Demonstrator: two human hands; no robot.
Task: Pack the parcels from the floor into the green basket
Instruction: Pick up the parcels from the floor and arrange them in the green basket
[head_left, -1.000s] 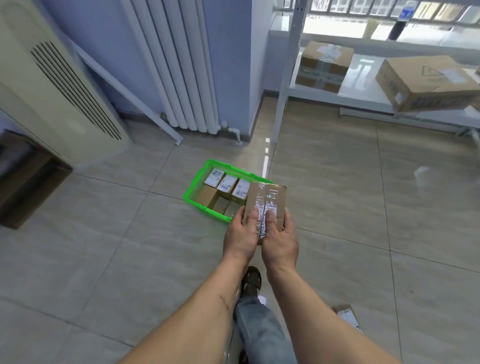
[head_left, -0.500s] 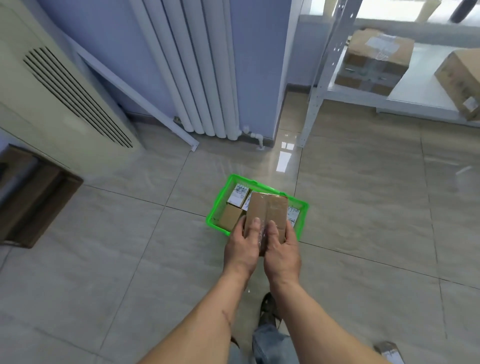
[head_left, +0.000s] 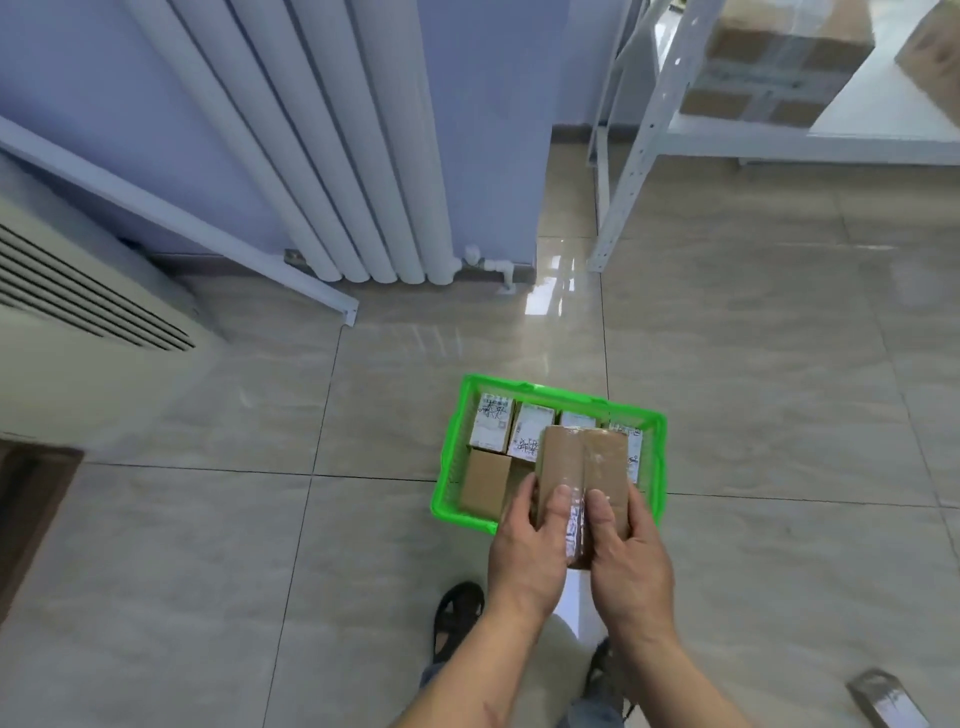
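A brown cardboard parcel (head_left: 576, 462) sealed with clear tape is held over the near right part of the green basket (head_left: 550, 389). My left hand (head_left: 524, 551) grips its near left end and my right hand (head_left: 631, 561) grips its near right end, both thumbs on top. The basket stands on the tiled floor and holds several parcels (head_left: 493, 428), some with white labels. The held parcel hides part of the basket's contents.
A white radiator (head_left: 332, 156) stands against the blue wall behind the basket. A white metal shelf (head_left: 644, 135) at the right carries cardboard boxes (head_left: 779, 57). A cream air-conditioner unit (head_left: 78, 322) fills the left. Another parcel (head_left: 885, 699) lies at the bottom right. My sandalled foot (head_left: 457, 618) is near the basket.
I have stepped closer to the basket, which now sits right under the parcel. Both hands have kept their grip and carried the parcel over the basket.
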